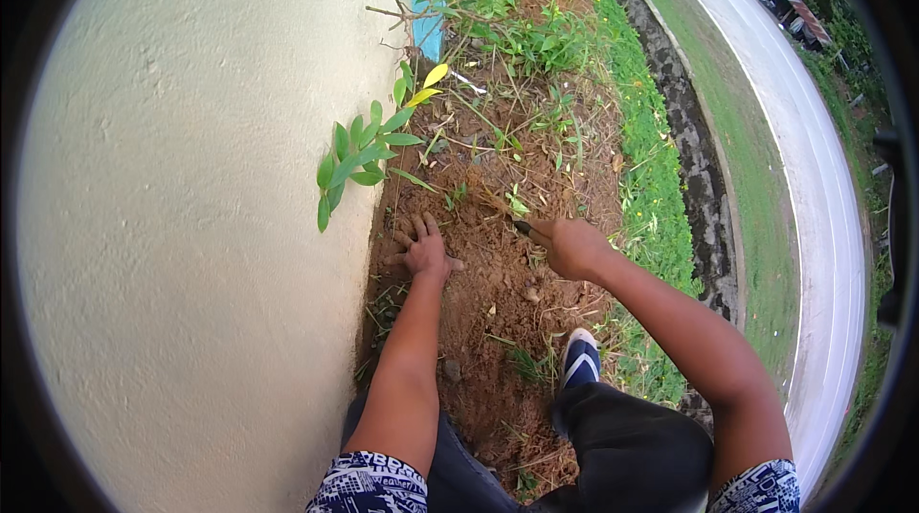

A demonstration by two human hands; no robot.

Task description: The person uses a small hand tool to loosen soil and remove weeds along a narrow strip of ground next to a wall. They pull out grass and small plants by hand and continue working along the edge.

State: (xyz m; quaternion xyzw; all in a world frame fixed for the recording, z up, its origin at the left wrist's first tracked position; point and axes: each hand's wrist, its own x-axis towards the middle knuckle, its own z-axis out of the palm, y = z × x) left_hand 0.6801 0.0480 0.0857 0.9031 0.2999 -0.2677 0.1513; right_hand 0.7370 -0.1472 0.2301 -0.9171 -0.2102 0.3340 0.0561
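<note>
My left hand (426, 253) presses on the loose brown soil (481, 298) beside the wall, its fingers spread and nothing in it. To its right, my right hand (580, 249) is closed around the dark handle of a hand tool (523, 227). The handle's tip pokes out toward the soil. A blurred brownish streak lies just beyond it, and I cannot tell whether that is the blade. A small light-green weed (515, 201) grows just past the tool's tip. Smaller green sprouts (455, 196) stand ahead of my left hand.
A cream plastered wall (215, 226) runs along the left, with a light-blue post (428, 3) farther ahead. A leafy shrub branch (366, 147) leans out across the wall. Low green plants (653, 175) border a concrete drain (689, 118) and a road (811, 190). My shoe (580, 359) rests on the soil.
</note>
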